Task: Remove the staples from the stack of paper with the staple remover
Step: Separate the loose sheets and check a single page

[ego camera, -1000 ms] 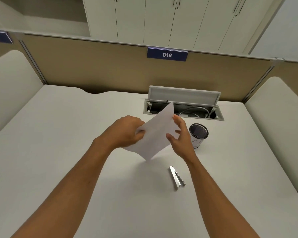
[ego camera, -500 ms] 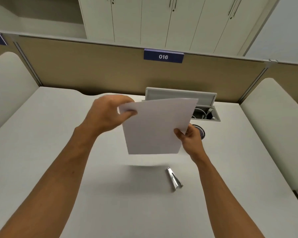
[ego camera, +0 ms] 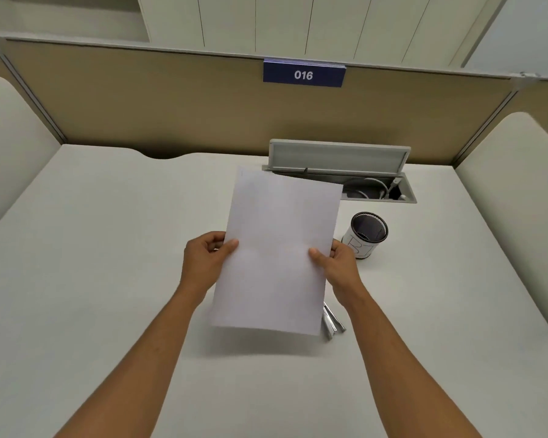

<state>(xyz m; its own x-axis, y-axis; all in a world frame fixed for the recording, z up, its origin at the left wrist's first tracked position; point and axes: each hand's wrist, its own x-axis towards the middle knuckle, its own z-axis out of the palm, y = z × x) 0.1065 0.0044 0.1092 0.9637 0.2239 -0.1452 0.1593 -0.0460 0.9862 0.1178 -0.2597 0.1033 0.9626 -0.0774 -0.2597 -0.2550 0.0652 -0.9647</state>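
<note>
Paper stack [ego camera: 279, 248] — pinched between left hand [ego camera: 203, 260], right hand [ego camera: 339, 263].

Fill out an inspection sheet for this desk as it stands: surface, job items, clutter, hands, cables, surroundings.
Surface: white desk, with an open cable hatch at the back.
Job's things: stack of paper held up off the desk, blank side facing the camera; no staple can be made out. Staple remover lies on the desk, partly hidden behind the paper's lower right corner.
Clutter: mesh pen cup, apparently empty, right of the paper.
Grippers: left hand and right hand each pinch a side edge of the paper.
Cables: white cables inside the hatch.
Surroundings: tan partition with sign 016; white cabinets behind.
</note>
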